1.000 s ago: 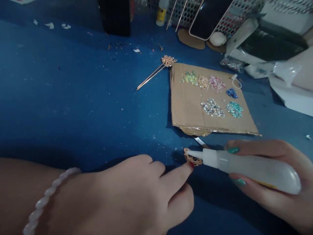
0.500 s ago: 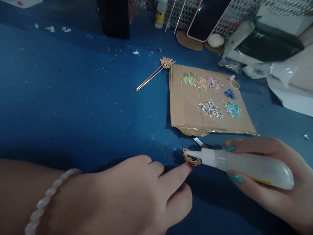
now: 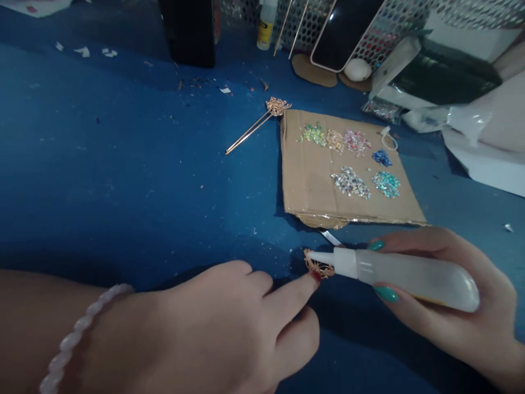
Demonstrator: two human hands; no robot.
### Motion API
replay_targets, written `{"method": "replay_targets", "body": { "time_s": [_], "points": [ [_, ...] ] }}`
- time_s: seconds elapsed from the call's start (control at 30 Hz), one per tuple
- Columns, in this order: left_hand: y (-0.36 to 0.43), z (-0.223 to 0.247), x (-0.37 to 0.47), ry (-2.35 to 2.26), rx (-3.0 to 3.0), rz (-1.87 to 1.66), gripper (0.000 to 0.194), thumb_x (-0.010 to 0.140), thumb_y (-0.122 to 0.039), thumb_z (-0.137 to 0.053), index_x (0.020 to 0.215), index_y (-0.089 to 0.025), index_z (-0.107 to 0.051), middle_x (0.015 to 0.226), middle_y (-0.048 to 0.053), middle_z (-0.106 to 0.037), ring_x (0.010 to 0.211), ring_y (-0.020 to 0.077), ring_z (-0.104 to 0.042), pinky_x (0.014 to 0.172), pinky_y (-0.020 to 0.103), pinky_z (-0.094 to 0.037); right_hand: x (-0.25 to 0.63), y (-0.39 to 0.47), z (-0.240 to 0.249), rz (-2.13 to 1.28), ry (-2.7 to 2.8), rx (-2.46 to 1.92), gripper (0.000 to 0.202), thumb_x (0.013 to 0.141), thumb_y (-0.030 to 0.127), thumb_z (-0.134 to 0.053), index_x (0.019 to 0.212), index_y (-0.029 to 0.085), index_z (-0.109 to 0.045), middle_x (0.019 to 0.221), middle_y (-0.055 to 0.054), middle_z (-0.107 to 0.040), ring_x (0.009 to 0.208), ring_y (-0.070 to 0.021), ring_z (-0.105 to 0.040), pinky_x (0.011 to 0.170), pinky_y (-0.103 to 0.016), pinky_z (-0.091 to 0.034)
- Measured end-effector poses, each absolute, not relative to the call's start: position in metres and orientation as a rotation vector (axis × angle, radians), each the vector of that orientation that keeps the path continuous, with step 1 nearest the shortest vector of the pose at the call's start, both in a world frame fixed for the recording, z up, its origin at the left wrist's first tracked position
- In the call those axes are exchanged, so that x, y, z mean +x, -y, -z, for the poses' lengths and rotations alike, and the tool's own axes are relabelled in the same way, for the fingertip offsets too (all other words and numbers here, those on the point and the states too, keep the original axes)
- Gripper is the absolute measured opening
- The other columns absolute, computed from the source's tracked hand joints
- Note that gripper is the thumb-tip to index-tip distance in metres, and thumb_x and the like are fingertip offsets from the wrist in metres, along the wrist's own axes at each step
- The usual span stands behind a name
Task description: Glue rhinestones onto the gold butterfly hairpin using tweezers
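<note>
My left hand (image 3: 229, 323), with a beaded bracelet on its wrist, presses its index fingertip on a small gold filigree ornament (image 3: 325, 270) on the blue tabletop. Its other visible fingers are curled; the thumb is hidden. In my right hand (image 3: 463, 317) is a clear squeeze glue bottle (image 3: 418, 279) with a white cap and thin nozzle, held nearly level between thumb and fingers. The nozzle tip is at the ornament's upper left edge; whether glue comes out cannot be made out. Just behind the ornament, a thin metal strip (image 3: 330, 237) sticks out beside the cardboard.
A cardboard sheet (image 3: 307, 186) bears several small piles of coloured chips. A gold hairpin (image 3: 250, 129) touches its far left corner. Farther back stand a black object (image 3: 188, 33), a small yellow-labelled bottle (image 3: 266, 27) and a leaning phone (image 3: 344, 35). Plastic packets (image 3: 447, 76) lie right.
The whole view has shifted slightly left. My right hand and the bottle's rear end have moved a little further left, while the nozzle stays at the ornament. My left hand keeps its pose.
</note>
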State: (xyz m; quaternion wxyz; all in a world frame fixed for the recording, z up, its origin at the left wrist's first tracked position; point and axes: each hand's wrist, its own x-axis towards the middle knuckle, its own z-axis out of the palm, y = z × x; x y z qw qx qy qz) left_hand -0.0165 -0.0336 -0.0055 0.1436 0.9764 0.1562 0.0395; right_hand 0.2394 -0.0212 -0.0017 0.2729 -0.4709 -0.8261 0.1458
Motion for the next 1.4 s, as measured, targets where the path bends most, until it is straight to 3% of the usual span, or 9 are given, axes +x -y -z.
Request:
{"method": "replay_targets", "body": {
  "time_s": [0.33, 0.67, 0.93, 1.4],
  "points": [
    [0.0331, 0.0055, -0.0169, -0.435, 2.811, -0.106, 0.032, 0.092, -0.025, -0.043, 0.12, -0.013, -0.053, 0.139, 0.015, -0.044, 0.067, 0.0188, -0.056, 0.051, 0.035, -0.046, 0.2381, 0.0205, 0.0003, -0.459, 2.194, -1.252, 0.019, 0.076, 0.025, -0.061, 0.092, 0.026, -0.051, 0.066, 0.002, -0.062, 0.045, -0.012, -0.058, 0.036, -0.019, -0.046],
    [0.0342, 0.0048, -0.0164, -0.453, 2.818, -0.117, 0.032, 0.092, -0.025, -0.042, 0.12, -0.013, -0.053, 0.138, 0.014, -0.046, 0.065, 0.0183, -0.056, 0.05, 0.034, -0.045, 0.2373, 0.0183, 0.0004, -0.44, 2.201, -1.252, 0.014, 0.08, 0.034, -0.06, 0.089, 0.028, -0.051, 0.062, 0.002, -0.06, 0.042, -0.0134, -0.056, 0.032, -0.022, -0.043],
    [0.0328, 0.0052, -0.0156, -0.461, 2.817, -0.123, 0.032, 0.091, -0.025, -0.043, 0.119, -0.014, -0.053, 0.137, 0.013, -0.046, 0.063, 0.0176, -0.055, 0.048, 0.034, -0.043, 0.2427, 0.0214, 0.0016, -0.448, 2.219, -1.263, 0.017, 0.078, 0.031, -0.063, 0.091, 0.028, -0.052, 0.065, 0.001, -0.063, 0.046, -0.0151, -0.058, 0.035, -0.024, -0.044],
    [0.0329, 0.0059, -0.0157, -0.471, 2.813, -0.145, 0.033, 0.091, -0.028, -0.044, 0.121, -0.016, -0.053, 0.137, 0.01, -0.047, 0.064, 0.0166, -0.055, 0.05, 0.033, -0.042, 0.2398, 0.0193, 0.0007, -0.428, 2.187, -1.241, 0.014, 0.082, 0.036, -0.059, 0.089, 0.026, -0.051, 0.065, 0.001, -0.06, 0.043, -0.0115, -0.057, 0.035, -0.019, -0.044]
  ]
}}
